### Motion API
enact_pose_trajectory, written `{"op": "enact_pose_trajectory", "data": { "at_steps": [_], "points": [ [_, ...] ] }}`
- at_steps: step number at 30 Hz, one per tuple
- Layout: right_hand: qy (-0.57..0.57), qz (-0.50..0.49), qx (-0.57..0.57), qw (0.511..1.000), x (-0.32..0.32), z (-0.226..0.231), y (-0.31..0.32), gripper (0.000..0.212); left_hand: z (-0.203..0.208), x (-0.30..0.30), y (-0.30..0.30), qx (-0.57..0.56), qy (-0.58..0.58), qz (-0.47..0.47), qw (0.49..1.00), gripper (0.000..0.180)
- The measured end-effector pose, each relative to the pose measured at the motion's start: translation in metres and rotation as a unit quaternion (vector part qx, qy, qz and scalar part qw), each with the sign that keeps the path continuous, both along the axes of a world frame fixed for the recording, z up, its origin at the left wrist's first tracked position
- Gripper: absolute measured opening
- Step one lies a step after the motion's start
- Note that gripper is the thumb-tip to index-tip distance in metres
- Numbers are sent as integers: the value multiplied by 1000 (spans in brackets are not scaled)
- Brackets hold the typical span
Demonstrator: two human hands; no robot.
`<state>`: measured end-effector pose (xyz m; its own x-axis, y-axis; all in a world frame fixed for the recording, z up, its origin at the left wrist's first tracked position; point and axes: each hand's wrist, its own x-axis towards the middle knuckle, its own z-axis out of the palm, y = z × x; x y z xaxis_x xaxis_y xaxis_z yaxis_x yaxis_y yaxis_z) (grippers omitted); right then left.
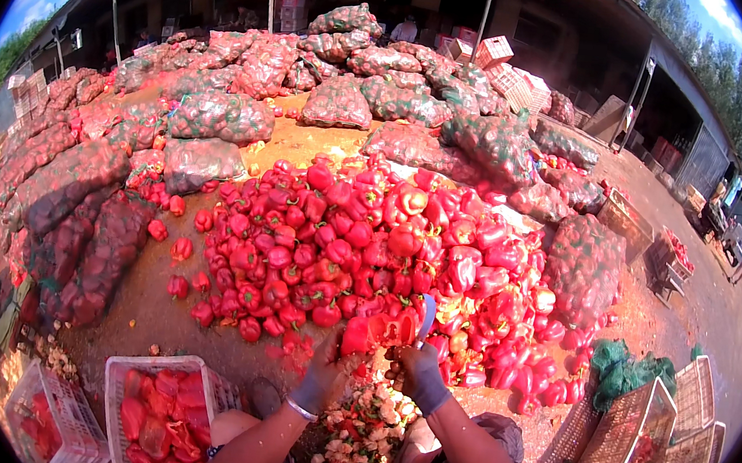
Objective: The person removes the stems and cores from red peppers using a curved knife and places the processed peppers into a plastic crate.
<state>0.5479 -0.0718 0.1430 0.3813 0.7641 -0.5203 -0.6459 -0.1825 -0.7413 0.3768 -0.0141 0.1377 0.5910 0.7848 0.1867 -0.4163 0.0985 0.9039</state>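
My left hand [321,382], in a greyish glove, is closed on a red bell pepper [360,334] that looks cut open. Close beside it, my gloved right hand [421,374] grips a knife [427,317] with its bluish blade pointing up against the pepper's right side. The handle is mostly hidden in my fingers. A large heap of whole red bell peppers [325,236] lies on the ground just beyond both hands. Below them, between my legs, is a pile of pale pepper cores [368,430] with red scraps.
At lower left, a white plastic crate [113,381] holds red pepper pieces, and another crate [84,427] stands beside it. Stacked crates [639,431] and green netting [623,371] are at right. Filled mesh sacks [220,116] surround the heap. Farther back is an open-sided building.
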Motion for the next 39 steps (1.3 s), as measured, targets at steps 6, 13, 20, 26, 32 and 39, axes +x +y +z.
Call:
{"op": "enact_pose_trajectory", "data": {
  "at_steps": [6,13,20,26,32,39],
  "points": [
    [-115,17,-52,992,15,0,-10,9,-14,8,29,-168,-118,12,979,40],
    [-262,-2,-6,965,19,12,-22,19,-7,-41,79,-246,-236,69,938,35],
    [-222,20,44,974,19,-1,-23,17,25,-185,56,-206,-111,223,946,34],
    [-256,151,65,953,31,-3,-39,21,2,-355,-75,-21,187,363,912,39],
    [-334,173,95,922,38,-36,-23,23,-23,-471,-189,-101,341,545,760,28],
    [-192,127,25,973,27,-31,-19,21,-51,-450,-235,75,575,602,549,43]
  ]
}}
